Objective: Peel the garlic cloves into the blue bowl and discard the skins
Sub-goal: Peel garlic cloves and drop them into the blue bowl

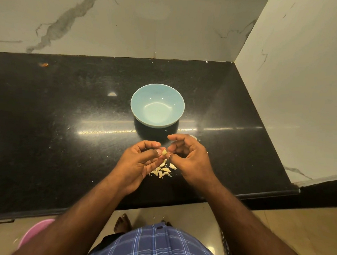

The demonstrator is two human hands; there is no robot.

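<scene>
The left hand [142, 161] pinches a small clove [164, 152] at thumb and fingertip, the right hand [189, 158] picking at its far end with curled fingers, bowl [140, 98] beyond; likely light, firm, slippery once bared, skin papery.

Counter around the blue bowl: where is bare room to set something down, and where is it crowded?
Bare black counter lies left of the blue bowl, and right of it toward the wall corner. Crowded: the near strip under the left hand and right hand, where unpeeled garlic cloves lie.
</scene>
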